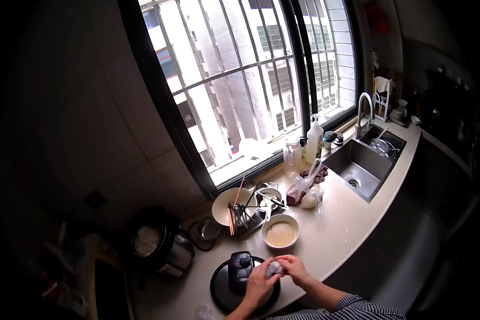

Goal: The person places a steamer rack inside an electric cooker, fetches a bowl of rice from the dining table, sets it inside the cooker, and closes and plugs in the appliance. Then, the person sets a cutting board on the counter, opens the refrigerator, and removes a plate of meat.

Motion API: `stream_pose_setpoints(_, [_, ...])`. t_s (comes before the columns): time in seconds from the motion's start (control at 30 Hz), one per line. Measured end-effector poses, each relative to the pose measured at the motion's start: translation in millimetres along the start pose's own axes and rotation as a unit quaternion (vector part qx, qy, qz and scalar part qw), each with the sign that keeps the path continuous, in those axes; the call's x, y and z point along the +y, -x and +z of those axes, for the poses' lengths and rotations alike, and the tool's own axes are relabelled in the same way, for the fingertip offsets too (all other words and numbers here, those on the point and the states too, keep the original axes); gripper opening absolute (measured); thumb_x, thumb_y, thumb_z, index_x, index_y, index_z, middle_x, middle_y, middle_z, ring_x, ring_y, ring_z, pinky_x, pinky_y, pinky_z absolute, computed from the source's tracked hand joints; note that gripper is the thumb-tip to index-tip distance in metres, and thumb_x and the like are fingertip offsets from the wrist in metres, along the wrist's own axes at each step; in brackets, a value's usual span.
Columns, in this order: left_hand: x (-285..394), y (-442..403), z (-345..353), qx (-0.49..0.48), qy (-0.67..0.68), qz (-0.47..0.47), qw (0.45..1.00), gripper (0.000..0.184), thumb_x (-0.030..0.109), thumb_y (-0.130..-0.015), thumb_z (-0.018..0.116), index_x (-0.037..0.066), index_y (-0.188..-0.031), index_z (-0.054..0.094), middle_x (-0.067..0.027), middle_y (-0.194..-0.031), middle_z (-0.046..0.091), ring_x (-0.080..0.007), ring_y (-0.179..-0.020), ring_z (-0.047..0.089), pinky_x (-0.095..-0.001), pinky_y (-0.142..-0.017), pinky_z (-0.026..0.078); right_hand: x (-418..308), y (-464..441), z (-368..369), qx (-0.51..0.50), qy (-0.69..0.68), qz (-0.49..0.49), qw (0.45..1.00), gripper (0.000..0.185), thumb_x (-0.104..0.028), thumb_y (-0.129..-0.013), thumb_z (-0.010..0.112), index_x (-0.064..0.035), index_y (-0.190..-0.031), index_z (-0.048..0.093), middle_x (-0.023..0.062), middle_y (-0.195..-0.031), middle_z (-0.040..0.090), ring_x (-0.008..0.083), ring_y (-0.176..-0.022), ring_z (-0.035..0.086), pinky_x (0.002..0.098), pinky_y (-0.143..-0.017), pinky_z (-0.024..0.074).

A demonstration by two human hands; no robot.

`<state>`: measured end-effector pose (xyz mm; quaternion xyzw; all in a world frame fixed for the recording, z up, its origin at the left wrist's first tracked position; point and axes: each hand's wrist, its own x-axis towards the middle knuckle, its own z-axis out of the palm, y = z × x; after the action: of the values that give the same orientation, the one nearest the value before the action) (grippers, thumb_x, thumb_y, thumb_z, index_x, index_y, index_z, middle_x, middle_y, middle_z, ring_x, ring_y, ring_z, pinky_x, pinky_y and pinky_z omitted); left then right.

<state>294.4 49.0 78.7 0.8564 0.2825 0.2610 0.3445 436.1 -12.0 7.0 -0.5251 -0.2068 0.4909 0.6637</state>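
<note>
My left hand (260, 281) and my right hand (295, 268) meet at the counter's front edge. Between their fingers is a small whitish, rounded thing (275, 268), too small to name surely. Both hands are closed on it. Below and left of them lies a round black lid (218, 290) with a thick black handle (241, 269); my left hand is above its right side. Just beyond my hands stands a white bowl (265, 238) of cloudy beige liquid with something pale in it.
An open cooker (178, 255) with pale contents stands left. Behind the bowl are a large bowl (218, 205), utensils, and a plastic bag (313, 200) of food. A jug (292, 157) and pump bottle (314, 141) stand by the window. The sink (360, 165) is at right.
</note>
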Motion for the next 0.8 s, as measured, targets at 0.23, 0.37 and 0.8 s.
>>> stream_pose_setpoints(0.23, [-29.9,28.9,3.0,0.111,0.092,-0.169,0.975,0.032,0.01,-0.072,0.066,0.004,-0.103,0.059,-0.0092,-0.094,0.061,-0.0178,-0.077,0.061,-0.0262,-0.065,0.05,-50.3,-47.4,-155.6,0.274,0.211,-0.129,0.929,0.024,-0.022,-0.088,0.051,-0.0034,-0.103,0.056,0.0067,-0.073,0.058,0.0144,-0.057,0.055,0.0277,-0.05,0.0446])
stream_pose_setpoints(0.37, [-25.2,69.2,-24.0,0.215,0.12,-0.221,0.944,0.025,0.005,-0.076,0.062,0.002,-0.101,0.06,-0.0085,-0.09,0.061,-0.0134,-0.072,0.061,-0.0232,-0.061,0.049,-63.5,-50.1,-176.7,0.254,0.714,-0.068,0.649,0.031,-0.022,-0.085,0.052,-0.0033,-0.11,0.054,0.0187,-0.101,0.055,0.0337,-0.09,0.056,0.043,-0.077,0.0438])
stream_pose_setpoints(0.8, [-105.1,179.7,-117.4,0.468,0.247,-0.339,0.777,0.009,0.005,-0.077,0.062,0.002,-0.082,0.054,-0.0021,-0.075,0.057,-0.0076,-0.06,0.053,-0.0195,-0.047,0.043,11.1,18.2,119.4,-0.175,0.652,-0.384,0.63,0.066,-0.032,-0.062,0.073,-0.0072,-0.117,0.048,0.011,-0.106,0.051,0.0269,-0.096,0.048,0.0377,-0.077,0.0394])
